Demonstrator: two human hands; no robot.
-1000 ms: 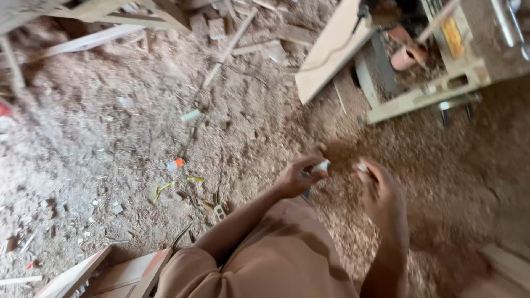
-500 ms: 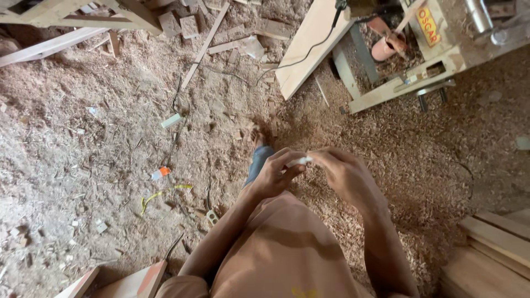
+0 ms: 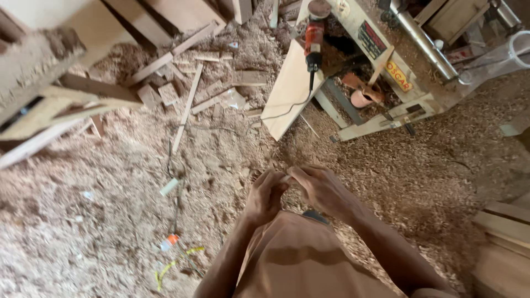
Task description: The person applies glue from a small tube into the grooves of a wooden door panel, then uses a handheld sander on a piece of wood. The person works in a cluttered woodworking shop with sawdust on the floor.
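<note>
My left hand (image 3: 266, 196) and my right hand (image 3: 322, 190) meet fingertip to fingertip in front of my chest, above a floor thick with sawdust (image 3: 99, 221). The fingers of both hands are curled and pinched around a small pale piece (image 3: 287, 178), which is almost wholly hidden between them. My brown shirt (image 3: 298, 259) fills the bottom of the view. A dark shoe tip (image 3: 316, 216) peeks out under my right wrist.
A woodworking machine (image 3: 408, 72) stands at the upper right with a red power tool (image 3: 314, 37) and a leaning board (image 3: 288, 91) beside it. Wood offcuts (image 3: 187, 83) lie at the upper left. Stacked planks (image 3: 505, 232) sit at the right edge. A small white tube (image 3: 170, 186) and an orange-tipped scrap (image 3: 171, 241) lie on the sawdust.
My hands came together from apart and now touch at the fingertips. The view tilted up, showing more of the machine and the offcuts.
</note>
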